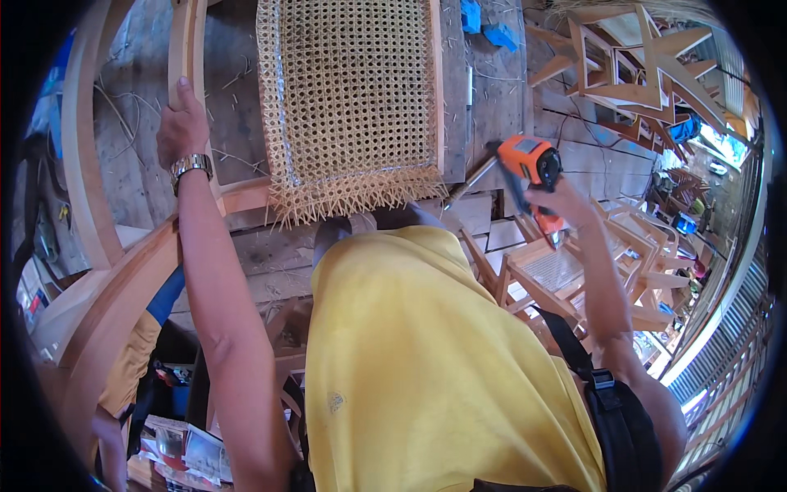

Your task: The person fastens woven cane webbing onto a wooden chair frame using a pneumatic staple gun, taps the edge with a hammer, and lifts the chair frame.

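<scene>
**Left hand on a wooden rail, right hand holding an orange-and-black power tool**

In the head view, a cane-webbing panel lies at the upper middle, just in front of the person, its open weave facing up. Loose strands fringe its near edge, and a pale wooden strip runs along its right side. To the left of the webbing, the left hand's grip is closed around the rail, with the thumb laid along the wood; a metal-banded watch sits on that wrist.

The right hand's grip is wrapped around the handle of the power tool, held to the right of the webbing and well apart from it. The tool looks like a stapler, but blur keeps its exact kind uncertain.

Two blue objects lie on grey boards beyond the panel's right side. Wooden chair frames stand at the right, near the right forearm, with more wooden frames heaped at the upper right. The person's yellow shirt fills the lower middle, and a black strap crosses the right shoulder.
</scene>
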Motion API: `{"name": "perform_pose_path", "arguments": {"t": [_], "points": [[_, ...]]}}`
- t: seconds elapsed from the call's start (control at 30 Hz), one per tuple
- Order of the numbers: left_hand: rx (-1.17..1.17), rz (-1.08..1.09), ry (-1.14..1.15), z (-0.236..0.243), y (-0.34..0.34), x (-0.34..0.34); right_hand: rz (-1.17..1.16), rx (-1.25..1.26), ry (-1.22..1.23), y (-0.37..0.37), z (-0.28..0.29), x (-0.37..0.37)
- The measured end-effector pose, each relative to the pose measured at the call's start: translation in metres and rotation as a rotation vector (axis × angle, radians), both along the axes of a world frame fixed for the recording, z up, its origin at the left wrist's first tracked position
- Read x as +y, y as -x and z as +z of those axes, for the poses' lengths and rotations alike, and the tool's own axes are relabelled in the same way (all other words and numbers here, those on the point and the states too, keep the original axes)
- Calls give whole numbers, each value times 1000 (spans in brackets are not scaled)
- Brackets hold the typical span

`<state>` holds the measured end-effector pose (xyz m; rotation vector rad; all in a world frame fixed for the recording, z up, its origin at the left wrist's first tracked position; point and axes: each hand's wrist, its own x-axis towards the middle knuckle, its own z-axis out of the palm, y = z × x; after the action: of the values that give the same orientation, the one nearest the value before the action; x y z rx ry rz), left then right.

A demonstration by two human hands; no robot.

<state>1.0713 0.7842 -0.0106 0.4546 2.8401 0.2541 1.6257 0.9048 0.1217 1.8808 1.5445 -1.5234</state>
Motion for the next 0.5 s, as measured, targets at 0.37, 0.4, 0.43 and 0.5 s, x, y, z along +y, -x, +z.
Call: {"name": "perform_pose_path", "arguments": {"t": [0.37, 0.4, 0.43, 0.5], "points": [[54, -26, 2, -4, -4, 14, 817, -26, -903, -83, -157, 106], [60, -33, 4, -4, -2, 12, 807, -23, -903, -83, -163, 106], [38, -37, 29, -2, 0, 6, 812, -175, -831, -62, -160, 105], [10, -58, 31, 2, -2, 6, 797, -347, -770, -36, -161, 106]]}}
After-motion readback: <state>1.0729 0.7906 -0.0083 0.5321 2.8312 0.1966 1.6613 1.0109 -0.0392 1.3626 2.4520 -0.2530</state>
